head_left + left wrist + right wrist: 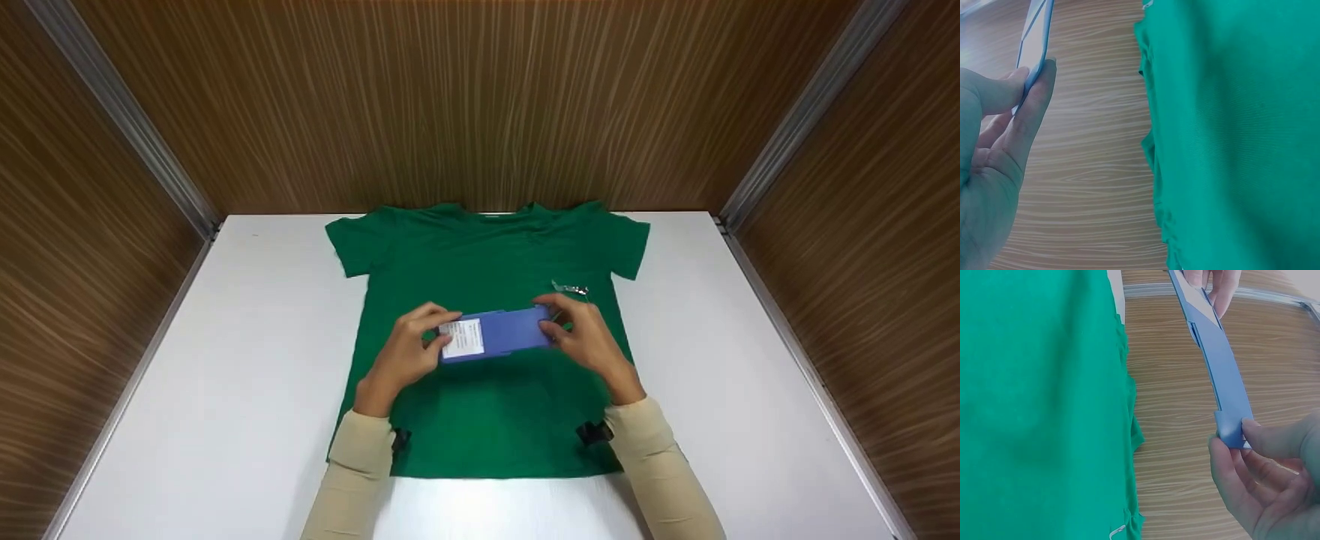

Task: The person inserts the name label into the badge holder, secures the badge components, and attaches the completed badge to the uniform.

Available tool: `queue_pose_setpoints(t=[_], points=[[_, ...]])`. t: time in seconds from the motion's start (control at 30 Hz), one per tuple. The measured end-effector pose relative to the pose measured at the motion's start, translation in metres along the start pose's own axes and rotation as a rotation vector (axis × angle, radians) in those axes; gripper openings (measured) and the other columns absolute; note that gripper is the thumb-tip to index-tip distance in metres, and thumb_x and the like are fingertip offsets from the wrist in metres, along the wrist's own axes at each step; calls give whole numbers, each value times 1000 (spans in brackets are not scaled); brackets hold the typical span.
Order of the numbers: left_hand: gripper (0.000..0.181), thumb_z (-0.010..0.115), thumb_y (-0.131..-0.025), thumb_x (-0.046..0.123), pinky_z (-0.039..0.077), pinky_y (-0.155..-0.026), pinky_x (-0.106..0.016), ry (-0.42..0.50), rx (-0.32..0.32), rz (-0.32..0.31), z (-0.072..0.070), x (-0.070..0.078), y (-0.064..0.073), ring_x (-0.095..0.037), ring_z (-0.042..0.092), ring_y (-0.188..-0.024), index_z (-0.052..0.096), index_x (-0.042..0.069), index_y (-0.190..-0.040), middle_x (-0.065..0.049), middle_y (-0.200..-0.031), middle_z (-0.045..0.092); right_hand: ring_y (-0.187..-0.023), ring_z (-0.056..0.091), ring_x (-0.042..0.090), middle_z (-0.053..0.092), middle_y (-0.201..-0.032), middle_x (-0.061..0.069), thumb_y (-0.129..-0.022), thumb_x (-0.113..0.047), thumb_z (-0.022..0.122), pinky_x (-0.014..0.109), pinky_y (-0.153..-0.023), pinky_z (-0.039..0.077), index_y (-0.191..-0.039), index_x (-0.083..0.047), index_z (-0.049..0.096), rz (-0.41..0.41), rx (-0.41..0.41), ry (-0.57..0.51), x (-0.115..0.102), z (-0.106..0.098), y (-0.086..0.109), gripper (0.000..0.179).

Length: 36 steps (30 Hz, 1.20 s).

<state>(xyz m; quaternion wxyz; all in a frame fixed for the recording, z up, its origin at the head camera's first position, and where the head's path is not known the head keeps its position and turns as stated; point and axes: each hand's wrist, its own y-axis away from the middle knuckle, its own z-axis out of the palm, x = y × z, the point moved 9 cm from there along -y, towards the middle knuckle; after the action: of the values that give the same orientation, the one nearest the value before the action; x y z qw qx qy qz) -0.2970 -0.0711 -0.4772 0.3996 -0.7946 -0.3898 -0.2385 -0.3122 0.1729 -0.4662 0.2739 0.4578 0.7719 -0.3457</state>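
Observation:
Both hands hold up a flat blue plastic card holder (514, 331) with a white printed card at its left end, above the shirt. My left hand (409, 346) pinches the end with the white card between thumb and fingers. On the opposite end, my right hand (589, 337) has its thumb on the face and fingers behind. In the right wrist view the holder (1221, 371) shows stepped edges, as if one piece sits inside another. Under it a green short-sleeved T-shirt (480, 427) lies spread flat. A small shiny clip-like piece (574, 289) is just beyond the right hand.
The T-shirt lies on a white table (210, 390). Wood-patterned panels (465, 105) rise at the back and both sides, with metal strips (127, 112) at the corners. Dark camera mounts (594, 433) sit at the wrists, beside beige sleeves.

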Motion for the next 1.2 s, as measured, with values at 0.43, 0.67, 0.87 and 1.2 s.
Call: queue_pose_setpoints(t=[0.43, 0.67, 0.87, 1.2], points=[[32, 65, -98, -3, 59, -78, -38, 14, -9, -15, 0, 1, 0, -24, 63, -102, 71, 2, -129, -16, -118, 67, -78, 71, 22, 73, -103, 19, -98, 0, 66, 25, -63, 55, -128, -2, 68, -39, 19, 8, -5, -1, 0, 30], [32, 64, -98, -3, 59, -78, -38, 20, -10, -22, 1, 1, 0, -24, 63, -102, 71, 1, -129, -15, -117, 67, -77, 70, 22, 73, -103, 19, -97, 1, 66, 26, -63, 56, -128, 0, 68, -58, 26, 14, -6, 1, 0, 30], [32, 65, -98, -2, 54, -75, -31, 0, -11, -8, 0, 2, 2, -22, 63, -100, 72, 2, -129, -14, -116, 67, -76, 70, 23, 73, -103, 20, -98, 0, 66, 30, -62, 56, -128, 0, 68, -45, 27, 12, -7, 4, 2, 30], [32, 65, -98, -2, 55, -77, -33, 1, -8, -9, -1, 0, 1, -22, 63, -100, 71, 3, -129, -14, -116, 67, -77, 69, 20, 73, -104, 18, -98, 1, 65, 25, -64, 54, -128, -2, 69, -41, 28, 10, -9, 4, 1, 30]])
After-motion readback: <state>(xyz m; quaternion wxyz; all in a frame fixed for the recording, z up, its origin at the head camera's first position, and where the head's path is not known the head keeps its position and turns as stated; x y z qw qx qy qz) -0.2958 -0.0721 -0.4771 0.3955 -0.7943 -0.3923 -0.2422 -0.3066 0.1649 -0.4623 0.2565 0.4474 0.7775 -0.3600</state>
